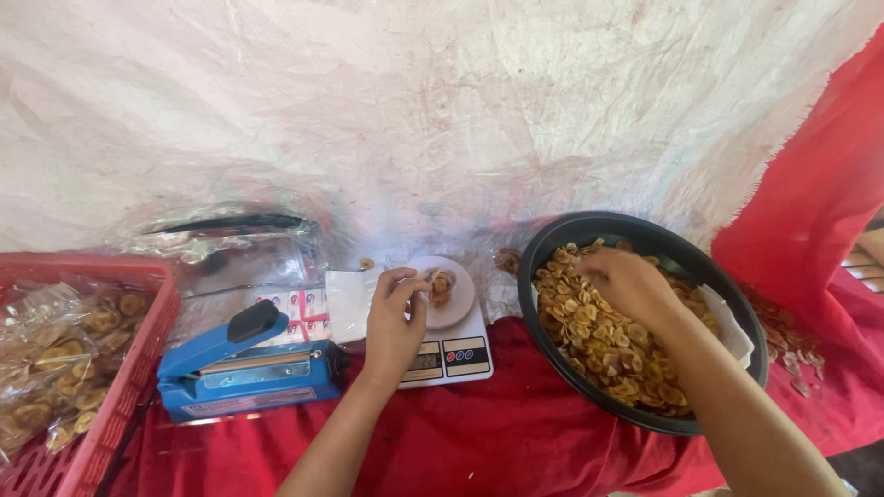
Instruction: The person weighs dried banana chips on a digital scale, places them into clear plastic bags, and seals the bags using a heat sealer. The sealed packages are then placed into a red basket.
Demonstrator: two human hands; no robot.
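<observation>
- Left hand (394, 317): grip pinched together on the open mouth of a small clear bag (440, 285), which holds a few banana chips.
- The bag lies on the white round pan of a digital kitchen scale (453, 350). Its long axis runs roughly left to right, mouth pointing left toward the fingers and closed end pointing right toward the bowl.
- Right hand (628, 283): fingers curled down into the heap of banana chips (599, 345) in a large black bowl (645, 235). Whether the grip is closed on any chips cannot be told.
- The scale stands on the counter (516, 433), which is draped in red cloth, between the bowl at right and a blue heat sealer (244, 368) at left.
- A red crate (120, 387) at far left holds filled chip bags.
- Loose chips lie on the cloth right of the bowl.
</observation>
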